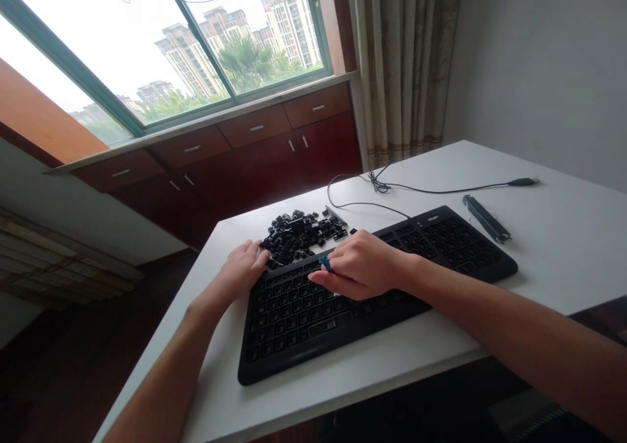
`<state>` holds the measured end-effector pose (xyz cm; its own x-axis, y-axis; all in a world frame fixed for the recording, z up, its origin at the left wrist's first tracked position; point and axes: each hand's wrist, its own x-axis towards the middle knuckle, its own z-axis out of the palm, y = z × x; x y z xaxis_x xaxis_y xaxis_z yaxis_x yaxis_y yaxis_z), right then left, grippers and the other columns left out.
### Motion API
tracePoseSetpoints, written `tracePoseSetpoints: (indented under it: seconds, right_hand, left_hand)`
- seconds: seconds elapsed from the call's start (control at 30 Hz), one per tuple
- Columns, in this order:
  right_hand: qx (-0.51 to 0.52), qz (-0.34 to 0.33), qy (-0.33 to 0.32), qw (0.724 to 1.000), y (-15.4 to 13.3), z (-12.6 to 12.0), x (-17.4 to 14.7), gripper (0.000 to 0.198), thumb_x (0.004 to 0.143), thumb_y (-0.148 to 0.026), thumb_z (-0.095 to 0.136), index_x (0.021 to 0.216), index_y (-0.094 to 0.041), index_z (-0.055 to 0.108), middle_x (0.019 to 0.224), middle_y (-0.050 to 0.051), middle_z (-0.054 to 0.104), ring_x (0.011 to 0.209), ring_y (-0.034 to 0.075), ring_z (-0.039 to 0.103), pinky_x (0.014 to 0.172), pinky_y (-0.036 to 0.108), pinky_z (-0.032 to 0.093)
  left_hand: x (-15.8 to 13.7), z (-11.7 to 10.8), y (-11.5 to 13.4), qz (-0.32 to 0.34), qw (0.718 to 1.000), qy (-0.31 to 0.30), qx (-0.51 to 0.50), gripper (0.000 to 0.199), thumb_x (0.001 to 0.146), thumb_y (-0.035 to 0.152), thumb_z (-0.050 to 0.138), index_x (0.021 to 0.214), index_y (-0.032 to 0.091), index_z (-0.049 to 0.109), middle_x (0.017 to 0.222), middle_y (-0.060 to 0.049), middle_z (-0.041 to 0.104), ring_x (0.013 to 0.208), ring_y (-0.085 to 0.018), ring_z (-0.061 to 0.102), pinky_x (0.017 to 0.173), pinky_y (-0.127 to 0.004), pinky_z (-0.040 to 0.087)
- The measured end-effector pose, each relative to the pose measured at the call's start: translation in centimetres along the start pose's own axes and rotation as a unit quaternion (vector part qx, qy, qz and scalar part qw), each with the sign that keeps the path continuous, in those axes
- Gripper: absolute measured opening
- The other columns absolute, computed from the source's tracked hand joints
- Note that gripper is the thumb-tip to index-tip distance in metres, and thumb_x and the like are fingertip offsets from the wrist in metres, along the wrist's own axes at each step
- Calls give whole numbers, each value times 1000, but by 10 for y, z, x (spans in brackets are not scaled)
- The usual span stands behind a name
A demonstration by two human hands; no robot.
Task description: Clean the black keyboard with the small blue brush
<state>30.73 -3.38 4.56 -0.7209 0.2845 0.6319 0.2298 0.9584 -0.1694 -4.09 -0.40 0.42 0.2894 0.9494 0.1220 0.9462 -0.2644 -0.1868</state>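
A black keyboard [313, 350] with its keycaps off lies at a slant on the white table [553, 260], its key sockets bare. A heap of loose black keycaps [294, 234] sits behind its far left part. My right hand [360, 266] is closed over the middle of the keyboard, pinching a small blue tool [324, 264]; most of the tool is hidden by the fingers. At the keyboard's far left corner rests my left hand [243, 263], fingers apart, the tips close to the keycaps. Whether it touches the keyboard I cannot tell.
A black cable [441, 189] runs from the keyboard's back, bundled partway, to a plug [523, 181]. A long black strip [486, 219] lies right of the keyboard. Beyond the table stand red-brown cabinets [249, 172] under a window, and a curtain [404, 64].
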Motion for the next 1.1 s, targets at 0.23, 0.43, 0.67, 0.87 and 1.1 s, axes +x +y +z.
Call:
tracePoseSetpoints:
  seconds: [0.23, 0.43, 0.67, 0.87, 1.1]
  right_hand:
    - [-7, -3, -10, 1000, -2, -2, 1, 51, 102, -41, 40, 59, -16, 51, 54, -3, 56, 48, 6, 43, 50, 25, 20]
    - [-9, -7, -11, 1000, -2, -1, 0, 50, 101, -41, 42, 58, -16, 50, 54, -4, 56, 48, 6, 43, 50, 25, 19]
    - [-12, -11, -14, 1000, -2, -1, 1, 50, 102, -41, 39, 60, -16, 51, 55, -3, 58, 48, 6, 44, 50, 25, 19]
    - [-10, -9, -9, 1000, -2, -1, 1, 49, 101, -40, 41, 60, -16, 51, 54, -4, 56, 48, 6, 44, 50, 25, 20]
    - [-8, -7, -14, 1000, -1, 0, 1, 50, 101, -41, 41, 59, -16, 51, 55, -4, 56, 49, 6, 44, 50, 26, 19]
  left_hand:
    - [0, -1, 0, -2, 999, -37, 6, 42, 93, 32, 33, 118, 14, 62, 128, -16, 64, 128, -33, 51, 106, -51, 42]
    - [-4, 6, -5, 52, 996, -41, 66, 38, 93, 26, 35, 114, 12, 65, 135, -19, 58, 134, -35, 46, 111, -53, 35]
    - [-4, 9, -9, 54, 996, -29, 59, 37, 93, 26, 37, 117, 15, 63, 133, -16, 60, 134, -34, 46, 110, -53, 38]
    - [-2, 4, -9, 43, 997, -42, 44, 38, 92, 29, 37, 117, 15, 63, 132, -17, 61, 131, -34, 49, 106, -51, 42]
    - [0, 7, -7, 25, 999, -15, 23, 40, 92, 28, 39, 120, 13, 63, 130, -18, 63, 129, -33, 52, 104, -51, 44]
